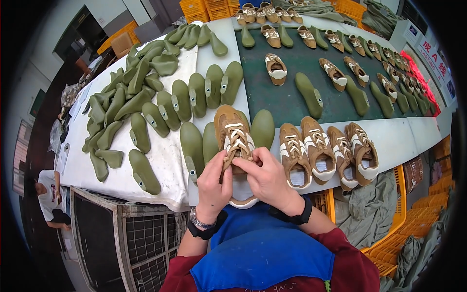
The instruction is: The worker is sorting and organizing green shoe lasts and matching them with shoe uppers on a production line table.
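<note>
Tan shoe upper (pixel 235 137) with white laces held at table's near edge, toe pointing away. Left hand (pixel 213 184) grips its left side, fingers curled, fingertips pinching lace. Right hand (pixel 266 176) pinches laces at throat. Four finished tan shoes (pixel 327 155) sit in row just right. Green shoe lasts (pixel 146 107) lie heaped at left on white table (pixel 401 138). Dark green mat (pixel 296 61) beyond carries more shoes.

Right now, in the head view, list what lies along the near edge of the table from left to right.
Loose green shoe lasts → two green lasts beside the held shoe → tan laced shoe held by left hand and right hand → row of four tan shoes → orange crate past the table's edge.
</note>
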Motion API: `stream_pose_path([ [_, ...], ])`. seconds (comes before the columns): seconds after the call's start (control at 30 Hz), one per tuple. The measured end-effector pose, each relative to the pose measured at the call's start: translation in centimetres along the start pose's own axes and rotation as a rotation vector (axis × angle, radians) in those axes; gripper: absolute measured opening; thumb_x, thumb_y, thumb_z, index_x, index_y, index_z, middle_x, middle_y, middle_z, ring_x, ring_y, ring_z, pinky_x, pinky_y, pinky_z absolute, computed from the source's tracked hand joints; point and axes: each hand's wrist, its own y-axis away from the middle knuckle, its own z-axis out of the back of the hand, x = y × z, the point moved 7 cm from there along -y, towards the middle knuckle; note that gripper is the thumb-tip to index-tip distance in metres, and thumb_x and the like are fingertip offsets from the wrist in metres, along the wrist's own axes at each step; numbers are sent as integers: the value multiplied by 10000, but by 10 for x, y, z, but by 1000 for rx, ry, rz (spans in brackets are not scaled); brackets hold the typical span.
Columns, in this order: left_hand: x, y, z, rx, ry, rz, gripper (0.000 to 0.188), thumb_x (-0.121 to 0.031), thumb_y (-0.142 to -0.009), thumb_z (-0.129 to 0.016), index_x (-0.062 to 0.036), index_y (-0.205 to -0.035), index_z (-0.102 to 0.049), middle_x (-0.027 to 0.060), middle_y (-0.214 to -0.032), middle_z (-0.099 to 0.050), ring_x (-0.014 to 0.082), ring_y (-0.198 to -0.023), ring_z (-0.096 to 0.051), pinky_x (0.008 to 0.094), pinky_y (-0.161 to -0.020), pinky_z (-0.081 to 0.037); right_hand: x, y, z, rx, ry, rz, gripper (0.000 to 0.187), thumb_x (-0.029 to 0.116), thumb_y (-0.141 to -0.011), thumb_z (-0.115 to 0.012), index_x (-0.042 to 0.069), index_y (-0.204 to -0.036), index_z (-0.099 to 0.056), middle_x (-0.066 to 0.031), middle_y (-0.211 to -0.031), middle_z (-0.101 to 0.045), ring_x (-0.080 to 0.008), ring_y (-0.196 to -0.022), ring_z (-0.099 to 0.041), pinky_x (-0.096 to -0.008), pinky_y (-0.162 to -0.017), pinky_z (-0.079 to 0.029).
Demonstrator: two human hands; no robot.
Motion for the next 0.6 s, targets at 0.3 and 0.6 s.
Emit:
stream_pose_path([
  [0.3, 8, 17, -5, -17, 257, 74, 553, 10, -843, -554, 24, -1327, -288, 249, -1110, -591, 292, -996, -620, 336, -844, -497, 7, -3, 2, 43, 27, 37, 150, 7, -694, -592, 105, -808, -594, -110, -787, -417, -283, -704, -498, -374, -557, -427],
  [0.6, 15, 8, -4, 43, 542, 245, 428, 37, -914, -437, -30, -1329, -357, 207, -1210, -540, 241, -1086, -560, 311, -909, -451, 1, 1, 1, 14, -170, -14, 216, -57, -701, -537, 73, -870, -569, -128, -795, -453, -305, -707, -522, -379, -587, -444],
])
